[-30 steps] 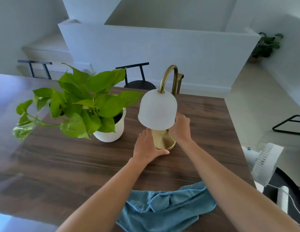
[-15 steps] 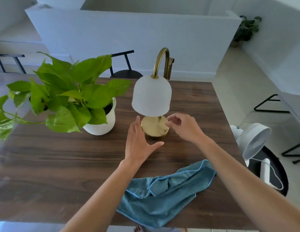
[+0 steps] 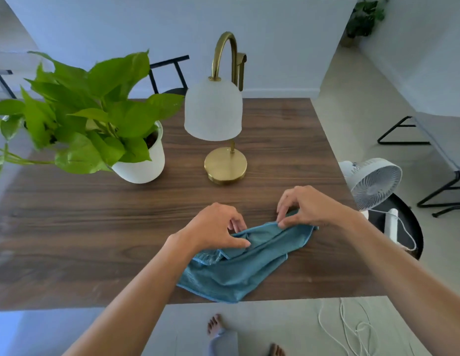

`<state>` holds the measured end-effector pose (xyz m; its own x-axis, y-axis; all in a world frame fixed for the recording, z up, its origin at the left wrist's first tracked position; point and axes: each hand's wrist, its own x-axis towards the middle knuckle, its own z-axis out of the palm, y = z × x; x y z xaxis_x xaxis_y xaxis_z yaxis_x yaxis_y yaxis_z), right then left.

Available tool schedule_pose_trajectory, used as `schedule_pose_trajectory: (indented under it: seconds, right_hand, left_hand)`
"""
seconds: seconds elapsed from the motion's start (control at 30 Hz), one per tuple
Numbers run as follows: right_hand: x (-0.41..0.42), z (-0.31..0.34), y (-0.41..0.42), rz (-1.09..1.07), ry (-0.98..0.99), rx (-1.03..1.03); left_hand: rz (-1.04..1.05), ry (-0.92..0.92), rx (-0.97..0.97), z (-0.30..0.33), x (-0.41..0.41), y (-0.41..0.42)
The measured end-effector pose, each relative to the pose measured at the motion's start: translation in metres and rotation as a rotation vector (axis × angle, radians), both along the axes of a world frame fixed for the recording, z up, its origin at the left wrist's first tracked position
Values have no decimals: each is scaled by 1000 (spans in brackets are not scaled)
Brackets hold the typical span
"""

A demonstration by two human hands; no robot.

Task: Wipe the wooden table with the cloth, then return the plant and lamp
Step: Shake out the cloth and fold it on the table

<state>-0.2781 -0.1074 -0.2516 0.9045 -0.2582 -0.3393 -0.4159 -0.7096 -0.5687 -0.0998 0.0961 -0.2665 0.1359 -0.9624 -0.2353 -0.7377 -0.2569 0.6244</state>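
Note:
A crumpled blue cloth (image 3: pixel 239 271) lies at the near edge of the wooden table (image 3: pixel 95 227). My left hand (image 3: pixel 216 227) pinches a fold at the cloth's far left part. My right hand (image 3: pixel 308 206) pinches the cloth's far right edge between thumb and fingers. Behind the hands a brass lamp (image 3: pixel 225 165) with a white frosted shade stands upright mid-table. To its left is a leafy green plant in a white pot (image 3: pixel 144 163). Neither hand touches the lamp or the plant.
A white floor fan (image 3: pixel 372 183) stands off the table's right edge, with white cable (image 3: pixel 352 327) looped on the floor. A black chair (image 3: pixel 169 73) is at the far side, black-legged furniture (image 3: pixel 442 191) at right. My bare feet (image 3: pixel 216 326) show below the near edge.
Both hands let go of the lamp's base and moved back toward me to the cloth, where they now pinch it. The lamp stays upright beside the plant. My view tilted down.

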Motion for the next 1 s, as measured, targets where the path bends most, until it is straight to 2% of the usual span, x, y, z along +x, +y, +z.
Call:
schedule_pose_trajectory:
  seconds: [0.13,0.37,0.47,0.6,0.73,0.77,0.83,0.9,1.0]
  right_hand:
    - [-15,3,-2,-30,-102,-71]
    - [-62,38,-14,-281,-409,35]
    - [-81,58,-21,-191,-367,115]
    - [-105,82,-37,-55,-248,189]
    - [-125,97,-62,-6,-163,375]
    - [-126,99,-70,-12,-155,325]
    - [-120,104,-86,-56,-184,80]
    - [-110,112,-98,-201,-295,-127]
    - [-99,135,-101,-424,-538,-220]
  left_hand:
    - [98,-48,-54,20,-16,-7]
    - [267,-41,-344,81,-50,-35]
    - [332,-40,-462,108,-65,-49]
    - [358,-72,-473,128,-80,-69]
    - [382,-144,-491,142,-81,-98]
    - [396,-161,-493,146,-79,-105]
    - [443,-196,-495,157,-72,-120]
    - [489,-239,-496,170,-63,-134]
    - [555,-266,-576,195,-52,-147]
